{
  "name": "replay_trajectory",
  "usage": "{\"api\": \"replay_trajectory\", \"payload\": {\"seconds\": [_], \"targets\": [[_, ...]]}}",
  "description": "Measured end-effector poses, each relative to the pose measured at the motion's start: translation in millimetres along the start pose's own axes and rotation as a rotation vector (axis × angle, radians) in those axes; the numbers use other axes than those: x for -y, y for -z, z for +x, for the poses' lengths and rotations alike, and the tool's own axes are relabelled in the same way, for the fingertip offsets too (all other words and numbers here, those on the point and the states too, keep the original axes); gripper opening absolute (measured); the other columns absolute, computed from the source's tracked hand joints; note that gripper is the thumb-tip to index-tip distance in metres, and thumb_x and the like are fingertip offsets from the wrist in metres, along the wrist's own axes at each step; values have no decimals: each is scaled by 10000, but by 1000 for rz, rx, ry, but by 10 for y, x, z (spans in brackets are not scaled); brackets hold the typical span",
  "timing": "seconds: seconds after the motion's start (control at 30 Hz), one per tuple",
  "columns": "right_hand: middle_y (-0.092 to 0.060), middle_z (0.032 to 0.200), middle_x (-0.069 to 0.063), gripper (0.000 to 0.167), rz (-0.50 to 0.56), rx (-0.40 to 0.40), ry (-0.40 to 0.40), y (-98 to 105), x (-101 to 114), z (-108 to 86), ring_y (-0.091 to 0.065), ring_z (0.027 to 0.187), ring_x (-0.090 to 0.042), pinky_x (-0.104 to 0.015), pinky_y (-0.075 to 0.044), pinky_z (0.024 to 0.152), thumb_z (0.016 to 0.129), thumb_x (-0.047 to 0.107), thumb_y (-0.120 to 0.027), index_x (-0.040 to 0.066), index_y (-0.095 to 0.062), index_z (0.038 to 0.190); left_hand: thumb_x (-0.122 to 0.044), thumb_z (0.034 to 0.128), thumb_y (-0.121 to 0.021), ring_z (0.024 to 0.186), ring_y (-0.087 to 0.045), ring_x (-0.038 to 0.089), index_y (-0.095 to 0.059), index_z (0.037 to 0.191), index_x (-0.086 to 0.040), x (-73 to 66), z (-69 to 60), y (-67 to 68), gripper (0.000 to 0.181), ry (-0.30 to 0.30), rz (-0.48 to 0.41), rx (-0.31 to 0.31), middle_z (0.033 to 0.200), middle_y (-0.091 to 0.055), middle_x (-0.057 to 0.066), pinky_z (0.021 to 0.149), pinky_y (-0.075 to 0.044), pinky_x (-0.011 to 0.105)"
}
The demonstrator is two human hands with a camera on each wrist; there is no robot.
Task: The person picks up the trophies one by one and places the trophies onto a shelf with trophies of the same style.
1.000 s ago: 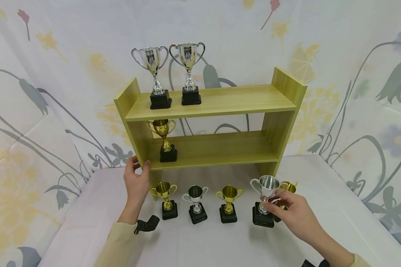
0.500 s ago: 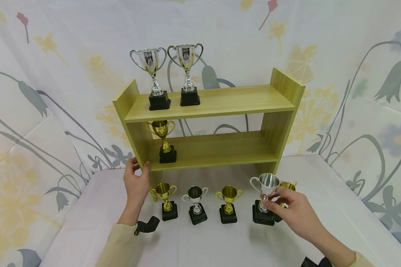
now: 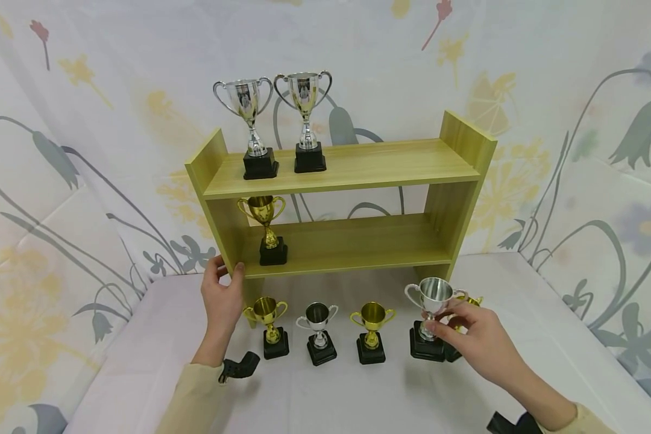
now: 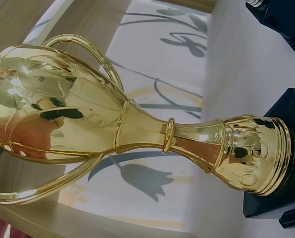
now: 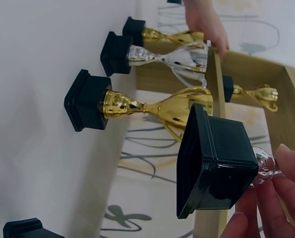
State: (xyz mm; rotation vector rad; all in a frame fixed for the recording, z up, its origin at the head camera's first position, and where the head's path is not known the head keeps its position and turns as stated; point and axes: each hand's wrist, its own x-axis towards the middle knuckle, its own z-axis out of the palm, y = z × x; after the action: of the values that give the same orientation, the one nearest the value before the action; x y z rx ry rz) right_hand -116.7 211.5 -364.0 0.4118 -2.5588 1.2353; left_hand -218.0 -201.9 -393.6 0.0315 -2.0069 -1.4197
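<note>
My right hand (image 3: 483, 343) pinches the stem of a silver trophy cup (image 3: 436, 295) in the head view. It is upright, and the right wrist view shows its black base (image 5: 221, 163) raised off the table. A gold trophy (image 3: 473, 302) stands partly hidden behind it. At the left, my left hand (image 3: 222, 308) grips the side of the wooden shelf (image 3: 358, 244), thumb on the front edge. Near that hand stands a gold trophy (image 3: 272, 333), large in the left wrist view. A silver trophy (image 3: 317, 331) and another gold one (image 3: 371, 333) stand between the hands.
Two taller silver trophies (image 3: 252, 129) (image 3: 307, 123) stand at the left of the shelf's top board. One gold trophy (image 3: 270, 232) is at the left end of the middle board. A white cloth (image 3: 336, 401) covers the table; a floral curtain hangs behind.
My right hand has lifted the silver trophy slightly higher. The left hand keeps its grip on the shelf, and the other trophies stay in place.
</note>
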Motion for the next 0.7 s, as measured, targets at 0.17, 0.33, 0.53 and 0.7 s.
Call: {"api": "replay_trajectory", "payload": {"seconds": [0.17,0.33,0.53,0.7], "targets": [[-680,873,47,85,9,-1,18,3,-4,15,-603,737,-75,-268,-506,575,853,105,-772,125,-713,910,-122,965,-607,1068,-552,316,-571,1231,17,3,0,2,303,-7,-3,-3,1121,-566,191,819,-512,569],[-701,883,47,92,17,0,32,38,-9,46,-620,746,-74,-266,-523,598,863,93,-764,113,-719,941,-123,968,-607,1077,-548,309,-569,1235,13,1,-4,-3,302,7,-11,-1,1133,-562,184,816,-514,564],[-709,946,20,161,12,-30,0,122,-4,104,-634,800,-70,-258,-529,645,887,127,-753,97,-743,1045,-122,967,-608,1057,-553,299,-573,1232,16,-3,-7,-6,301,-11,-12,-8,1122,-569,187,794,-520,554],[-711,951,3,169,23,-33,18,136,-9,143,-641,789,-69,-261,-522,624,889,132,-753,94,-743,1054,-119,966,-605,1056,-554,305,-571,1233,19,-9,-8,-10,302,-13,-14,-10,1120,-566,191,796,-521,565]]}}
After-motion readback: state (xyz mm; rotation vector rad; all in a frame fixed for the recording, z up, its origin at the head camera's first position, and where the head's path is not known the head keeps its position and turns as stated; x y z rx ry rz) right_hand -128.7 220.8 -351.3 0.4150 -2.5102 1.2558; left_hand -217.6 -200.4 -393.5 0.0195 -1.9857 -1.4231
